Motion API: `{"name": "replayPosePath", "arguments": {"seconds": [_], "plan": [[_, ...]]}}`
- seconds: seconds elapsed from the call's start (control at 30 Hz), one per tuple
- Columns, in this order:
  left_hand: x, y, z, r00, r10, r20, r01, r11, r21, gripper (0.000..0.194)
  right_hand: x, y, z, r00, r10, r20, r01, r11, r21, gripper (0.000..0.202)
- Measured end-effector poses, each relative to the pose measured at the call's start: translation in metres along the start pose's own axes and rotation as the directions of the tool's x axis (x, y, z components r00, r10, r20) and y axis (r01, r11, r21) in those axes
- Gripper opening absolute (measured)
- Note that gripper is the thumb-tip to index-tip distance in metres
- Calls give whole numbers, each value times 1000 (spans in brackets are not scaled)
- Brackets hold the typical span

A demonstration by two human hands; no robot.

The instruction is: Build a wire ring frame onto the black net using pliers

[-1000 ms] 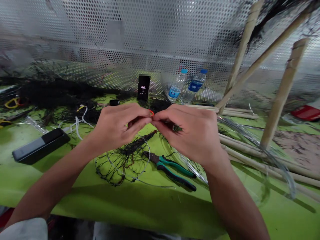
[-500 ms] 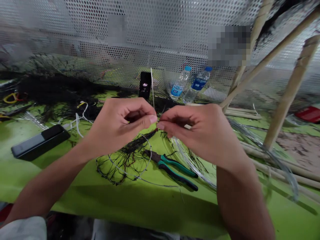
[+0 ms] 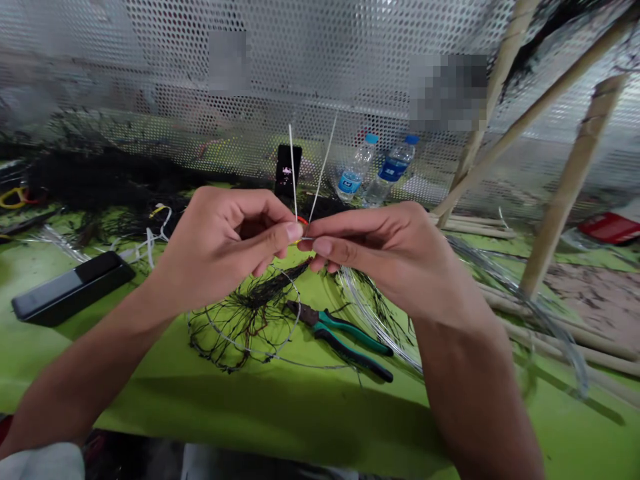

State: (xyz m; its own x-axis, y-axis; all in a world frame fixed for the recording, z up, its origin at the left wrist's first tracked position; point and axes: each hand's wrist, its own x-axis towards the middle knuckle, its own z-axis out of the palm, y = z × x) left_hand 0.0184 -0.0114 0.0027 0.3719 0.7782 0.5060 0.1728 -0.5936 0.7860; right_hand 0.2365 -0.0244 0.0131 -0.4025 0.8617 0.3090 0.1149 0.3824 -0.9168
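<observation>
My left hand (image 3: 215, 250) and my right hand (image 3: 400, 260) meet at the centre, each in a thumb-and-finger pinch on thin pale wire (image 3: 293, 177). Two straight lengths of it rise from between the fingertips in a V, and a short bit bridges the thumbs. A small red and yellow spot shows at the left fingertips; I cannot make out what it is. Below lies a black knotted net (image 3: 270, 290) with a wire loop around part of it. Pliers (image 3: 357, 340) with green and black handles rest beside the net, under my right hand.
A coil of clear wire (image 3: 370, 320) runs beneath my right wrist. On the green table (image 3: 210, 407) lie a black power bank (image 3: 75, 287), a propped phone (image 3: 289, 170) and two water bottles (image 3: 395, 170). Bamboo poles (image 3: 575, 187) stand at right, before a perforated metal sheet (image 3: 310, 60).
Two upright wire lengths now show where one showed before. My fingertips have shifted slightly, and a short piece of wire is visible between them. The whole view has moved a little.
</observation>
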Motion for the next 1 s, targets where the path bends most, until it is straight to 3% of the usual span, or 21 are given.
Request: {"name": "replayPosePath", "arguments": {"seconds": [0.17,0.27,0.33,0.43,0.5,0.57,0.63,0.7,0.77,0.87,1.0], "plan": [[4,1,-3,991,-108,77,117,985,-127,16,-1,3,6,985,-166,-49,155,973,-170,19],[8,-5,-5,976,-192,106,209,961,-182,17,-1,10,10,958,-279,-65,235,896,-378,23],[12,-11,-5,957,-255,137,281,930,-237,18,1,19,12,905,-423,-35,323,740,-590,28],[17,-19,-7,933,-310,182,352,891,-287,18,6,34,12,771,-631,83,469,475,-744,33],[20,-22,-9,927,-320,196,366,885,-289,15,10,41,10,748,-658,84,509,487,-710,31],[22,-25,-9,929,-314,197,361,887,-289,15,15,42,8,824,-567,12,453,645,-615,26],[23,-27,-9,934,-293,202,341,900,-272,16,18,38,7,939,-338,-63,285,869,-404,17],[21,-28,-7,945,-257,202,302,923,-239,16,19,32,5,994,-96,-58,86,983,-162,17],[18,-27,-5,958,-201,204,239,953,-185,13,19,27,4,999,41,-12,-41,999,-30,30],[11,-25,0,970,-120,213,146,983,-110,8,18,25,3,990,131,53,-131,991,-3,41],[9,-23,3,970,-98,223,119,989,-84,10,19,27,0,963,223,151,-226,974,2,44]]}}
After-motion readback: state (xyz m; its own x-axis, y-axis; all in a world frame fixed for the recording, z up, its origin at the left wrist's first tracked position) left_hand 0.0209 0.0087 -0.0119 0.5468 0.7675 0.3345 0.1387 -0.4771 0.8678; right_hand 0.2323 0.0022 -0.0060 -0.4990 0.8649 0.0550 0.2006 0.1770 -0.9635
